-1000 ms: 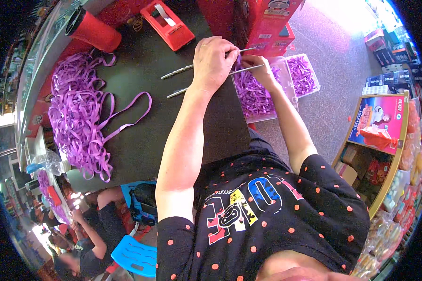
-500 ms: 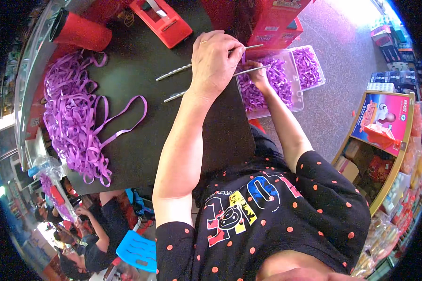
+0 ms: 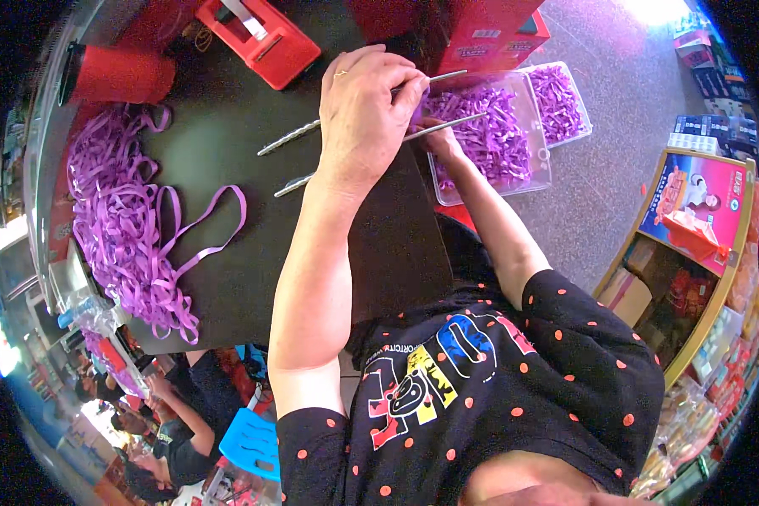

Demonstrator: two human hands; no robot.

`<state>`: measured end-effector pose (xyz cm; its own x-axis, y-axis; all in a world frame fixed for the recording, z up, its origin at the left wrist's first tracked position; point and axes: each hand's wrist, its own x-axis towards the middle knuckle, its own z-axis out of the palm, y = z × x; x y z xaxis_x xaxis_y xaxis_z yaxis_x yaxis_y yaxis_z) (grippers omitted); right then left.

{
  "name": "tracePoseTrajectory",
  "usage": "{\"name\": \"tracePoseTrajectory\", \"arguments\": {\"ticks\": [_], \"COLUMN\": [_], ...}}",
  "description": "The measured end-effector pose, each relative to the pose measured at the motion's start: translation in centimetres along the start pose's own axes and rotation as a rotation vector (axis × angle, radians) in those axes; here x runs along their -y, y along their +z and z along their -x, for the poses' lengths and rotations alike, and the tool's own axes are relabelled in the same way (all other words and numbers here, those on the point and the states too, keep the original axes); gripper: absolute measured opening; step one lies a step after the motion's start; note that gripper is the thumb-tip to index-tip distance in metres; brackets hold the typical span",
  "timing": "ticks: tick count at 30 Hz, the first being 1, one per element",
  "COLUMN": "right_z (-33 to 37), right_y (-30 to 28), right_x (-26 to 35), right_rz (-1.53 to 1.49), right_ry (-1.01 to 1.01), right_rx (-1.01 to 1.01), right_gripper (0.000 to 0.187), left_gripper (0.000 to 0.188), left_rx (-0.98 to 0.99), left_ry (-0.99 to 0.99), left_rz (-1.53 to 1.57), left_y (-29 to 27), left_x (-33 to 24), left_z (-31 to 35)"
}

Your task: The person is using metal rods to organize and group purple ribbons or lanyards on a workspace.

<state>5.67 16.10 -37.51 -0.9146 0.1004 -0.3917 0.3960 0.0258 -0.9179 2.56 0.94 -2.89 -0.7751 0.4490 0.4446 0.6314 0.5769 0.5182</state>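
Two thin metal rods (image 3: 298,182) run under my left hand (image 3: 367,118) and out past its far side. The rods look twisted at their left ends. My left thumb and fingers are pinched together near the upper rod, and a bit of purple ribbon (image 3: 418,113) shows below them. My right hand (image 3: 438,139) is just right of it, by the lower rod. Its fingers curl in beside the ribbon, partly hidden; what they hold cannot be made out. Beyond the hands, a clear plastic box (image 3: 527,181) holds many short purple ribbon pieces.
A large heap of purple ribbon (image 3: 126,219) lies on the dark table (image 3: 312,253), one loop trailing right. A red tape dispenser (image 3: 282,52) and a red cup (image 3: 126,74) stand behind. A second clear box (image 3: 588,126) adjoins the first. Another person's arm (image 3: 185,413) shows lower left.
The view has shifted slightly, so the scene sits a bit differently. My right hand has drawn back left from over the box toward my left hand. My left hand stays pinched.
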Motion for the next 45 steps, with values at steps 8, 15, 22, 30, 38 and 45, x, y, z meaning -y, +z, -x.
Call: {"name": "tracePoseTrajectory", "arguments": {"ticks": [8,15,22,30,38,45], "right_z": [3.1,3.2,2.3,9.5,15.3,21.8], "right_y": [0.1,0.6,0.9,0.1,-3.6,-6.9], "right_x": [4.7,5.5,-1.4,1.7,0.8,2.9], "right_rz": [-0.625,-0.066,-0.087,0.384,0.45,0.651], "right_ry": [0.134,-0.05,-0.253,-0.759,-0.706,-0.808], "right_rx": [0.124,-0.077,-0.109,-0.115,-0.07,-0.013], "right_gripper": [0.026,0.027,0.022,0.011,0.019,0.017], "left_gripper": [0.015,0.015,0.015,0.016,0.021,0.022], "left_rx": [-0.003,-0.002,-0.009,-0.001,0.018,0.012], "left_ry": [-0.035,-0.033,0.004,0.002,0.017,0.042], "left_rz": [-0.017,-0.027,-0.018,-0.043,-0.052,-0.046], "left_y": [-0.3,-0.4,0.2,-0.3,-0.3,0.2], "left_x": [0.4,0.9,0.6,0.9,1.1,1.7], "left_z": [0.5,0.9,0.4,0.9,0.9,0.7]}}
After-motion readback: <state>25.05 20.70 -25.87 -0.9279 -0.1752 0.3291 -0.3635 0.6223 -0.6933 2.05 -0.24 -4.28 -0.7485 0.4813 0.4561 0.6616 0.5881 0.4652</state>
